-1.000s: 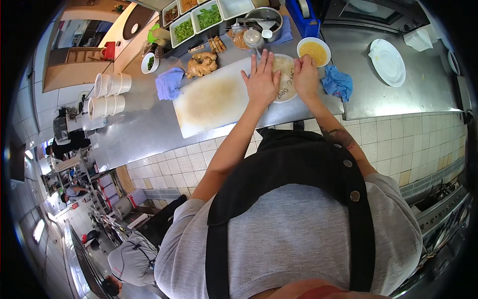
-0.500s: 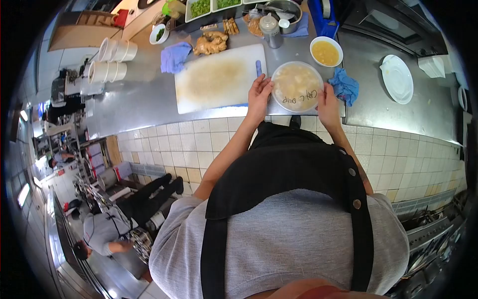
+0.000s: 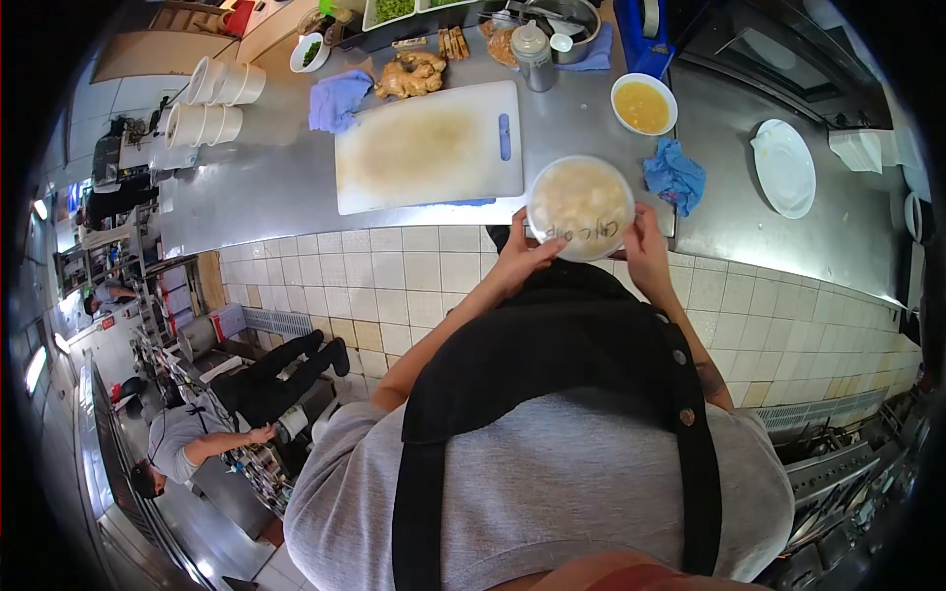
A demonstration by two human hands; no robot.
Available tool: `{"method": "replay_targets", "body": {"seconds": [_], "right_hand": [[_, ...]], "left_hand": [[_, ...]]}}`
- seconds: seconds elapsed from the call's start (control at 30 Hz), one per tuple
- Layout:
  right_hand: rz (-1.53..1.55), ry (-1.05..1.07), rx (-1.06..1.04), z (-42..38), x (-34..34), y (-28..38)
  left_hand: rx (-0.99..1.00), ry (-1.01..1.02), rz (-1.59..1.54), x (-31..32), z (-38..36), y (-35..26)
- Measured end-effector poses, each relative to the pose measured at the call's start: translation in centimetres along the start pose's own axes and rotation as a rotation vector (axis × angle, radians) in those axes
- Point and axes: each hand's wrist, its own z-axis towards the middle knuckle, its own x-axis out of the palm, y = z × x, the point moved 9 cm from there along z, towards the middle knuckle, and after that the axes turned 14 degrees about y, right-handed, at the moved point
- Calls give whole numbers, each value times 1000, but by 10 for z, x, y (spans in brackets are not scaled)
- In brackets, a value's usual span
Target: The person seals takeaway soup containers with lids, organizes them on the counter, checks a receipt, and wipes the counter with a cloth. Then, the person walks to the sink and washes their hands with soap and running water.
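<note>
Tub [image 3: 581,207], round and see-through on top, with pale chunks inside, is held at the near right of the cutting board [image 3: 424,143], out by the bench [image 3: 256,207] edge and close to the body. Black lettering faces up, only partly legible.

The left hand [image 3: 527,261], on the tub's board side, is partly curled, its thumb lying over the near rim and its fingers mostly hidden at the side. The right hand [image 3: 645,241], on the side away from the board, pinches the opposite rim, thumb and fingers bent in around it. Gripping from two sides probably shares the weight and guards against slopping, while leaving most of the top uncovered.

Right of the board, the bowl [image 3: 620,118] of yellow liquid stands apart from both hands, likely kept where an elbow won't catch it. A crumpled blue cloth [image 3: 675,177] lies right of the board too, presumably within quick reach for wiping.

The purple cloth [image 3: 340,100] sits at the board's far left corner, and knobbly ginger [image 3: 409,75] rests just beyond its far edge, which keeps the cutting surface free. Blue shows under the board's near edge, perhaps a cloth against slipping. Beyond the far right corner stands a shaker bottle [image 3: 533,59], upright, probably parked there for easy grabbing.
</note>
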Motion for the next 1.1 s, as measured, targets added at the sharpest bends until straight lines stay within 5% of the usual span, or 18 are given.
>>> {"method": "replay_targets", "body": {"seconds": [0.13,0.23,0.33,0.47,0.67,0.77,0.87,1.07,1.1], "right_hand": [[-50,93,37,4,24,-11],[-114,201,6,4,40,5],[-777,207,-249,10,5,25],[-1325,-481,-388,2,-79,90],[-1177,-493,-197,42,-89,25],[-992,-215,-305,71,-35,16],[-1138,-302,-600,90,19,71],[-1675,-759,-403,162,49,65],[-1615,-680,-397,167,47,64]], "left_hand": [[283,10,-349,-10,-11,7],[294,10,-419,-33,-17,27],[246,28,-426,-39,-27,24],[212,8,-466,-42,-54,11],[287,55,-577,-50,-92,-26],[363,63,-581,-45,-108,-63],[417,47,-542,-57,-113,-86],[493,-51,-501,-86,-133,-125],[511,-56,-489,-90,-134,-130]]}}
